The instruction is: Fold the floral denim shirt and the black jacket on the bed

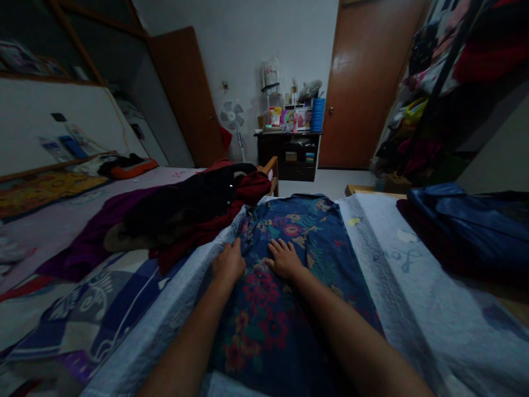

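Note:
A dark blue shirt (285, 325) with red and pink flowers is spread lengthwise in front of me on a pale cloth cover (392, 286). My left hand (229, 263) is at the shirt's left edge, its fingers curled closed on the fabric and the thumb side up. Lying flat on the middle of the shirt, my right hand (285, 259) has its fingers spread and presses on the cloth. Some creases show between the two hands. My forearms hide part of the shirt's near half.
To the left, dark and red clothes (182, 204) are heaped on a bed. Folded jeans (475, 215) lie on dark red cloth at the right. Farther back are a white fan (232, 117), a black cabinet (268, 151) and a brown door (359, 82). Clothes hang at the upper right.

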The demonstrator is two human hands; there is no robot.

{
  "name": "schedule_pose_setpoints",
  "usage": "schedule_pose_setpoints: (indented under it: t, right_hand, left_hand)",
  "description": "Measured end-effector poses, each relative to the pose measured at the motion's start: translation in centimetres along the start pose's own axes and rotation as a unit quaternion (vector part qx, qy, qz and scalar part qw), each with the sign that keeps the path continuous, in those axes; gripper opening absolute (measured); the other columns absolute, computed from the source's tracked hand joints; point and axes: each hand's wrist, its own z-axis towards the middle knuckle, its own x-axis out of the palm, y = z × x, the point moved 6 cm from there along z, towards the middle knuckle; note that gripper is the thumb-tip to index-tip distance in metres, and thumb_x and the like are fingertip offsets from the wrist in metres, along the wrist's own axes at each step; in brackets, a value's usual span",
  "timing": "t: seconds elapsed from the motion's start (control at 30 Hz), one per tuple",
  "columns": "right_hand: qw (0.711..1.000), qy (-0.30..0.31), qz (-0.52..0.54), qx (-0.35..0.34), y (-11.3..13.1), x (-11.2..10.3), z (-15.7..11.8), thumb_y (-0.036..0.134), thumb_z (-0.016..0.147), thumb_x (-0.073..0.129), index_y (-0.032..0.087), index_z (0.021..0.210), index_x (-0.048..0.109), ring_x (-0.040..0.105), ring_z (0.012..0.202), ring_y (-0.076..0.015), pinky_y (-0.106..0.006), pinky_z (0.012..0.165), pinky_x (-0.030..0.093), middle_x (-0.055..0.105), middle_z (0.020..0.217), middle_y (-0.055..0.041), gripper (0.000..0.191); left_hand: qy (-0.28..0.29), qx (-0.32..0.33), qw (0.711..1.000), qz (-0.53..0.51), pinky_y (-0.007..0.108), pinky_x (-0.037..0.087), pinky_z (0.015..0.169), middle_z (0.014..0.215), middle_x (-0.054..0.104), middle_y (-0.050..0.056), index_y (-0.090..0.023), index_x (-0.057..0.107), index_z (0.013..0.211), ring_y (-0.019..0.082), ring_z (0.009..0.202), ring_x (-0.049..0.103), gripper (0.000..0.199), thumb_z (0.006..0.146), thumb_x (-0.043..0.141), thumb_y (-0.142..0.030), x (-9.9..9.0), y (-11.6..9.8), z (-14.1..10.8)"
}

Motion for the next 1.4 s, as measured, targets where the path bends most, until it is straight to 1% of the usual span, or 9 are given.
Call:
schedule_pose_setpoints:
  t: [0.23, 0.4, 0.47, 0.63, 0.8, 1.03, 1.2, 1.33, 1.4]
  right_hand:
    - [1.000, -0.025, -0.002, 0.011, 1.3, 0.9, 1.0, 0.056, 0.092, 0.038, 0.020, 0.148, 0.033, 0.015, 0.145, -0.0289, -0.056, 0.114, 0.009, 0.027, 0.157, -0.0092, 0.067]
    - [0.999, -0.022, 0.025, -0.038, 3.0, 1.2, 2.3, 0.053, 0.093, 0.038, 0.019, 0.144, 0.039, 0.023, 0.143, -0.0249, -0.047, 0.115, 0.013, 0.034, 0.154, -0.0092, 0.061]
    - [0.999, -0.019, 0.032, -0.030, 2.6, 1.0, 3.0, 0.049, 0.094, 0.038, 0.018, 0.144, 0.039, 0.025, 0.142, -0.0240, -0.045, 0.115, 0.016, 0.035, 0.153, -0.0097, 0.059]
    - [0.997, -0.035, 0.015, 0.071, 0.0, 0.3, 4.8, 0.045, 0.095, 0.036, 0.018, 0.148, 0.033, 0.017, 0.145, -0.0264, -0.049, 0.114, 0.013, 0.026, 0.157, -0.0100, 0.060]
    - [0.999, -0.020, -0.004, 0.035, 0.8, 1.1, 5.1, 0.052, 0.094, 0.035, 0.021, 0.149, 0.030, 0.014, 0.146, -0.0285, -0.054, 0.114, 0.010, 0.023, 0.159, -0.0086, 0.064]
    - [0.996, -0.004, -0.005, -0.087, 4.8, 1.9, 1.4, 0.057, 0.093, 0.034, 0.015, 0.148, 0.034, 0.017, 0.145, -0.0303, -0.051, 0.115, 0.012, 0.027, 0.157, -0.0115, 0.069]
    - [0.982, 0.060, 0.020, -0.176, 7.9, 2.5, -3.4, 0.059, 0.091, 0.037, 0.016, 0.149, 0.032, 0.021, 0.143, -0.0321, -0.054, 0.115, 0.015, 0.029, 0.156, -0.0132, 0.072]
    - [0.977, 0.072, 0.050, -0.196, 9.8, 2.2, -7.3, 0.058, 0.085, 0.051, 0.015, 0.150, 0.028, 0.019, 0.143, -0.0366, -0.056, 0.113, 0.018, 0.023, 0.157, -0.0157, 0.081]
    - [0.967, 0.092, 0.088, -0.222, 10.4, 1.6, -8.8, 0.053, 0.082, 0.057, 0.017, 0.143, 0.041, 0.028, 0.140, -0.0364, -0.055, 0.112, 0.023, 0.033, 0.154, -0.0153, 0.072]
  left_hand:
    - [-0.015, -0.001, 0.999, -0.046, 0.034, 0.047, 0.086, 0.122, 0.062, 0.013, -0.024, 0.046, 0.133, 0.029, 0.108, 0.062, 0.054, 0.081, 0.056, -0.031, -2.0, 1.1, 0.3]
    - [-0.034, 0.010, 0.996, -0.086, 0.031, 0.045, 0.091, 0.122, 0.063, 0.012, -0.023, 0.046, 0.133, 0.026, 0.111, 0.061, 0.054, 0.081, 0.055, -0.028, -2.8, 1.2, 0.5]
    - [-0.033, 0.012, 0.996, -0.087, 0.032, 0.045, 0.091, 0.121, 0.064, 0.012, -0.022, 0.046, 0.134, 0.027, 0.110, 0.061, 0.054, 0.081, 0.055, -0.028, -2.8, 1.3, 0.2]
    - [-0.019, 0.036, 0.991, -0.128, 0.031, 0.045, 0.090, 0.123, 0.063, 0.013, -0.018, 0.047, 0.133, 0.026, 0.110, 0.061, 0.052, 0.082, 0.055, -0.028, -2.3, 1.3, -0.4]
    - [-0.034, 0.041, 0.979, -0.198, 0.030, 0.045, 0.093, 0.125, 0.062, 0.013, -0.016, 0.046, 0.134, 0.024, 0.112, 0.060, 0.054, 0.083, 0.056, -0.027, -2.7, 1.6, 0.0]
    - [-0.095, 0.014, 0.937, -0.335, 0.034, 0.046, 0.093, 0.122, 0.063, 0.012, -0.015, 0.053, 0.127, 0.025, 0.107, 0.062, 0.053, 0.076, 0.061, -0.029, -5.2, 2.2, 1.2]
    - [-0.110, 0.017, 0.898, -0.426, 0.035, 0.047, 0.090, 0.110, 0.064, 0.009, -0.015, 0.057, 0.120, 0.023, 0.098, 0.062, 0.054, 0.070, 0.066, -0.031, -5.7, 2.3, 1.6]
    - [-0.073, 0.005, 0.834, -0.547, 0.032, 0.049, 0.079, 0.094, 0.064, 0.003, -0.016, 0.058, 0.117, 0.018, 0.081, 0.062, 0.057, 0.063, 0.070, -0.032, -5.3, 1.4, 1.1]
    - [-0.044, -0.001, 0.794, -0.607, 0.031, 0.050, 0.075, 0.093, 0.063, 0.003, -0.016, 0.056, 0.118, 0.016, 0.076, 0.061, 0.059, 0.063, 0.071, -0.032, -5.0, 0.4, 0.4]
